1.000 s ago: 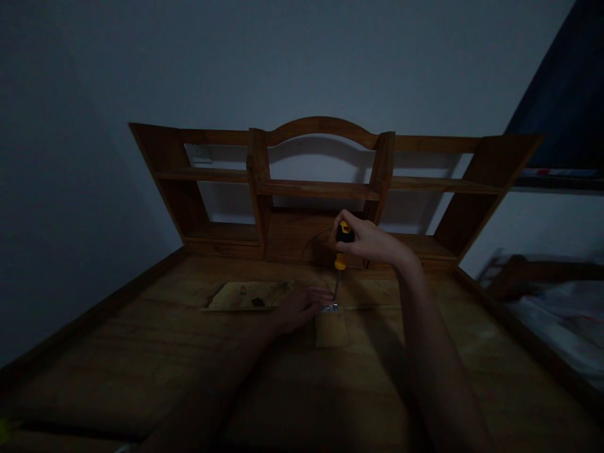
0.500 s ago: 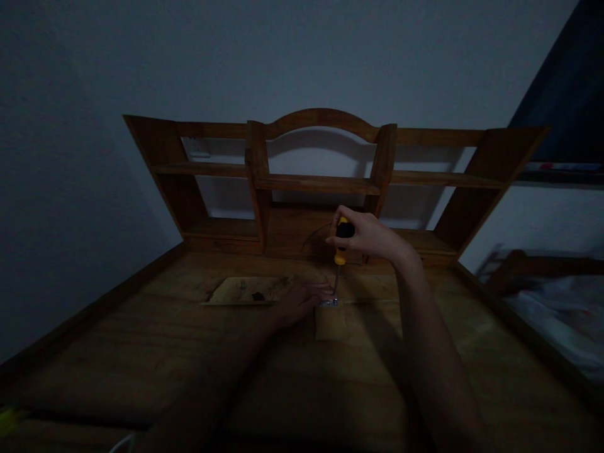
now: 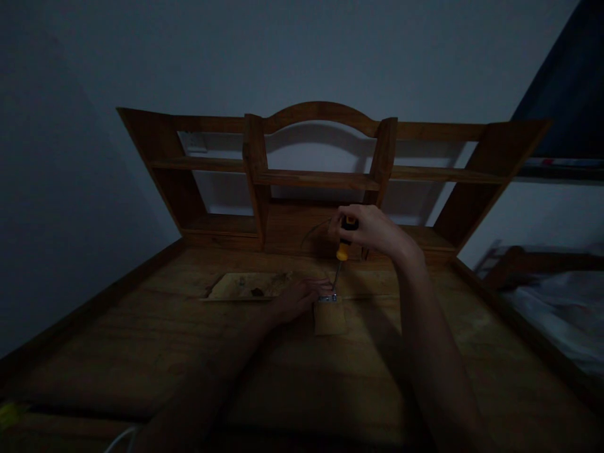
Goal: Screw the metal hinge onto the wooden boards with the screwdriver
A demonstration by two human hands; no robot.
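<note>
My right hand (image 3: 370, 229) is wrapped round the yellow and black handle of a screwdriver (image 3: 343, 251). Its shaft points down, slightly tilted, and the tip meets a small shiny metal piece (image 3: 328, 298) that looks like a hinge. This metal piece lies at the far edge of a small light-brown square (image 3: 329, 319) on the wooden desktop. My left hand (image 3: 299, 299) lies low beside it, fingers stretched out towards the metal and touching its left end. Whether a screw sits under the tip is too dark to see.
Behind my hands, a wooden shelf unit (image 3: 317, 179) rises from the back of the desktop (image 3: 189, 340). A pale damaged patch (image 3: 250, 286) with a dark spot lies to the left. Raised wooden edges border the desktop. Something yellow (image 3: 9, 415) is at the lower left.
My right hand has turned slightly on the screwdriver's handle, and the handle leans a little more to the right. My left hand stays by the metal piece. The view has shifted slightly.
</note>
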